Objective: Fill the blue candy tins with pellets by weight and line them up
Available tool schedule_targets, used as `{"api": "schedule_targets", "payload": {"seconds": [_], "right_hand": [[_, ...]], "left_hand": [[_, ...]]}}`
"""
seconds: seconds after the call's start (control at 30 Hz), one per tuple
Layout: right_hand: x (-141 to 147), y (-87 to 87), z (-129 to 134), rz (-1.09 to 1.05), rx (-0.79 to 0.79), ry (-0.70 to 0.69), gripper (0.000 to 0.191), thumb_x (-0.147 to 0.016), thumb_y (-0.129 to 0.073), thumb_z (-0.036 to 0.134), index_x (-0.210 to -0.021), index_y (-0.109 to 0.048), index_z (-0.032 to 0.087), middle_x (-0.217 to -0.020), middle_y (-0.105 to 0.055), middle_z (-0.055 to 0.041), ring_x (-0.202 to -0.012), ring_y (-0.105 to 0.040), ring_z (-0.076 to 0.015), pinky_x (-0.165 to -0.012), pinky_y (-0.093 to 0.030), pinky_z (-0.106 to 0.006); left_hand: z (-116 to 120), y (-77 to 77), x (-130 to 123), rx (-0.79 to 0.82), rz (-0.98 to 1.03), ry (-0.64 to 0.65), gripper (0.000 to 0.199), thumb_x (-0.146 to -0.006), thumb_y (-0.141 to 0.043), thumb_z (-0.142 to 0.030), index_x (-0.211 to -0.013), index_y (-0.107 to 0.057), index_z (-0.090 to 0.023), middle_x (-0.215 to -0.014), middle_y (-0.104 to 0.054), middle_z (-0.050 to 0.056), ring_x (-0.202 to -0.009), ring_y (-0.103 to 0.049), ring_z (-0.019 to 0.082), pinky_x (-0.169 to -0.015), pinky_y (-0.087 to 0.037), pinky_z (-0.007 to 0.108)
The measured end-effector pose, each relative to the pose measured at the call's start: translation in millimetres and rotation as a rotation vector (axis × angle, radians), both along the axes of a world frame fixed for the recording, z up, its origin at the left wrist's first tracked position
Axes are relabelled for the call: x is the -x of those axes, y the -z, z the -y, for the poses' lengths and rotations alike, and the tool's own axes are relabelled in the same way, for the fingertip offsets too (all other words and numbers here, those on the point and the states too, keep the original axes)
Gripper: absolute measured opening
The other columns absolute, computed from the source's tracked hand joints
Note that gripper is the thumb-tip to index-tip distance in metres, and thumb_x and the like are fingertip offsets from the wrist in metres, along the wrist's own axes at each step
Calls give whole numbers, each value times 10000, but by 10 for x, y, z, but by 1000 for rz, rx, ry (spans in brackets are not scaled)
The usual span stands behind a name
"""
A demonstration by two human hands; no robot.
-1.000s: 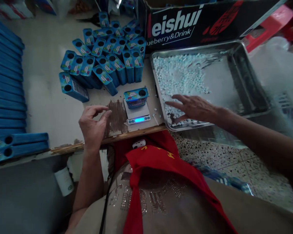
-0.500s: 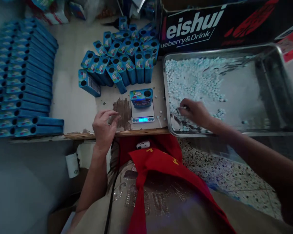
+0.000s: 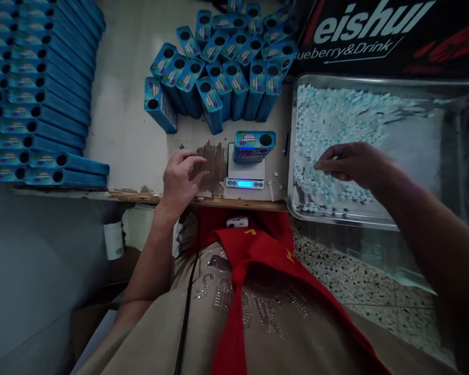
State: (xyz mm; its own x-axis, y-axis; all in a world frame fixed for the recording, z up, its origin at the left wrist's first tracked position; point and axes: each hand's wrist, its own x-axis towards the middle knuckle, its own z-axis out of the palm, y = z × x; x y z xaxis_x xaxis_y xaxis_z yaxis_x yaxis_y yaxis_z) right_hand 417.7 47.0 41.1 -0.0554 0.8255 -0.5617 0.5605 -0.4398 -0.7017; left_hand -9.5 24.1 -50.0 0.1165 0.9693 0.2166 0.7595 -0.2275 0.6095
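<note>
My right hand [image 3: 349, 162] is over the metal tray [image 3: 291, 172], thumb and fingers pinched together. What they hold, if anything, is too small to make out. Small pale-blue candies [image 3: 328, 114] cover the tray's left part. On the table a small digital scale [image 3: 234, 169] shows a lit blue display. A blue candy box [image 3: 252, 153] with a dark round hole in its top stands on the scale. Left of the scale, my left hand [image 3: 182, 179] hovers near the table edge, thumb and fingers apart with nothing between them.
Several upright blue boxes [image 3: 222, 83] cluster behind the scale. Stacked rows of blue boxes [image 3: 62, 120] lie at the left. A black carton [image 3: 359, 41] stands behind the tray. A few loose candies [image 3: 275, 174] and a white stick [image 3: 271, 191] lie beside the scale.
The view has shifted, so the table things appear lower in distance and further right. My right hand has moved across the candies, its fingers now pinched lower. My left hand stays open beside the scale.
</note>
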Motion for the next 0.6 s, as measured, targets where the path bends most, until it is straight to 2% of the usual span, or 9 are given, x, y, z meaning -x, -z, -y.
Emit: {"api": "schedule_targets", "payload": {"seconds": [0.1, 0.2, 0.3, 0.4, 0.47, 0.6], "right_hand": [[159, -158, -185, -79, 8, -18, 198, -865, -930, 318, -869, -739, 264, -737, -644, -37, -657, -519, -156, -690, -384, -420], [390, -386, -342, -98, -47, -69, 89, -915, -807, 223, -982, -751, 243, -833, -728, -58, -710, -593, -164, -716, -444, -400], [666, -628, -457, 36, -113, -292, 80, -989, -711, 198, -1031, -774, 224, -791, -720, -32, -689, -597, -171, -710, -460, -378], [940, -809, -525, 245, -256, -499, 118, -1044, -693, 224, -1041, -811, 229, -799, -722, -16, -715, -637, -189, -755, -490, -365], [1081, -866, -544, 361, -360, -591, 146, -1045, -697, 206, -1037, -839, 238, -852, -750, -26, -782, -680, -205, -811, -509, -360], [1201, -822, -537, 456, -499, -703, 227, -1015, -690, 123, -1056, -883, 236, -991, -810, -62, -870, -714, -219, -879, -520, -358]], "left_hand": [[-42, 53, 127, 0, 32, 8, 251, -944, -943, -192, -1152, -829, -275, -1334, -770, 75, -1299, -750, 312, -1203, -615, 446], [-80, 122, 265, -22, 86, 14, 221, -1003, -948, -400, -1152, -822, -296, -1337, -763, 88, -1306, -749, 325, -1212, -615, 477], [-113, 179, 372, -52, 155, 0, 360, -1063, -832, -660, -1159, -835, -313, -1325, -758, 103, -1319, -731, 346, -1215, -612, 540], [-130, 202, 440, -65, 200, -9, 579, -1025, -731, -871, -1109, -848, -310, -1272, -746, 100, -1272, -722, 359, -1168, -626, 578], [-121, 200, 473, -64, 199, -12, 597, -1028, -710, -878, -1103, -856, -304, -1286, -738, 104, -1270, -723, 358, -1170, -631, 571], [-84, 224, 536, -83, 206, -52, 439, -1060, -778, -715, -1151, -861, -294, -1425, -716, 115, -1284, -743, 337, -1214, -642, 541]]}}
